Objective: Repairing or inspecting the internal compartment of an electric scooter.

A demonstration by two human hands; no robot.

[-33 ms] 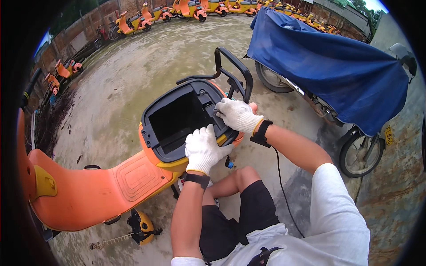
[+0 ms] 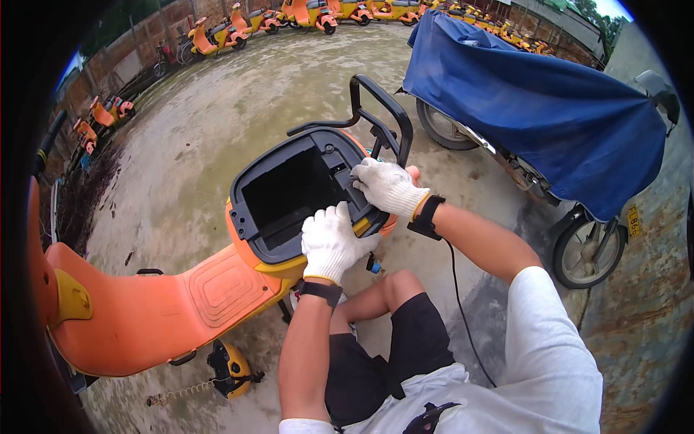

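One yellow plate [image 2: 634, 220] bears characters; the right hand [image 2: 388, 184] touches the scooter [image 2: 155, 307].

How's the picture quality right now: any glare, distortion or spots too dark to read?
Head view: fisheye curves the back wall, corners black; soft daylight on the concrete; the storage opening too dark to see into; left hand and right hand reasonably sharp, distant scooters less distinct.
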